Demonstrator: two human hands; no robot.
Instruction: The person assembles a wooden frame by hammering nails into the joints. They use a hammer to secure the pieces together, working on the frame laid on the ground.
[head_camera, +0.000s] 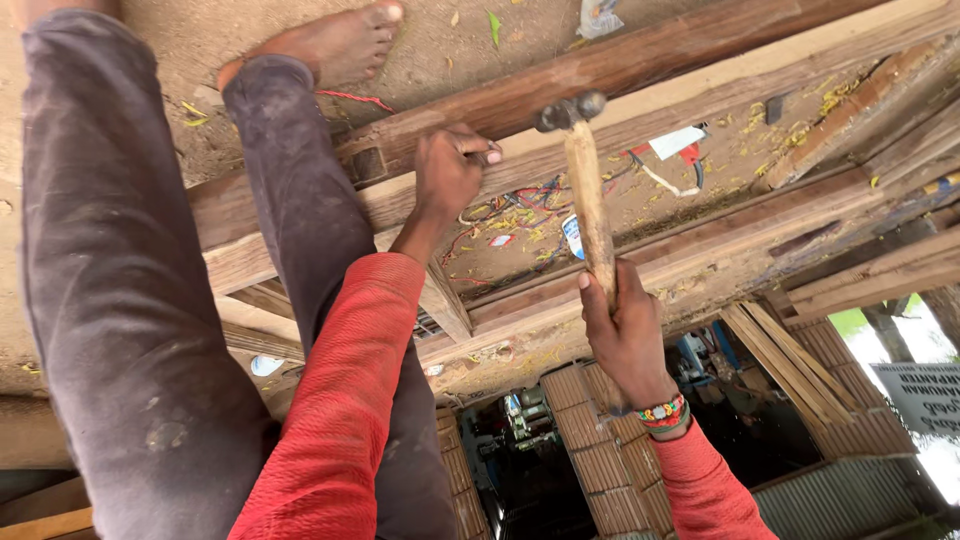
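Observation:
My right hand (625, 335) is closed around the lower end of a worn wooden handle of a hammer (588, 200). Its dark metal head (570, 110) is raised over a long wooden beam (650, 60). My left hand (450, 170) rests on the same wooden frame just left of the hammer head, with its fingertips pinched on something small against the wood; I cannot make out what it is. Both arms wear red sleeves, and a beaded band circles my right wrist.
My legs in dark trousers fill the left, with one bare foot (335, 40) on the dirt ground. The frame's other rails (700, 230) enclose littered earth with wire scraps. Brick walls (600, 450) and stacked slats (790, 370) lie at the lower right.

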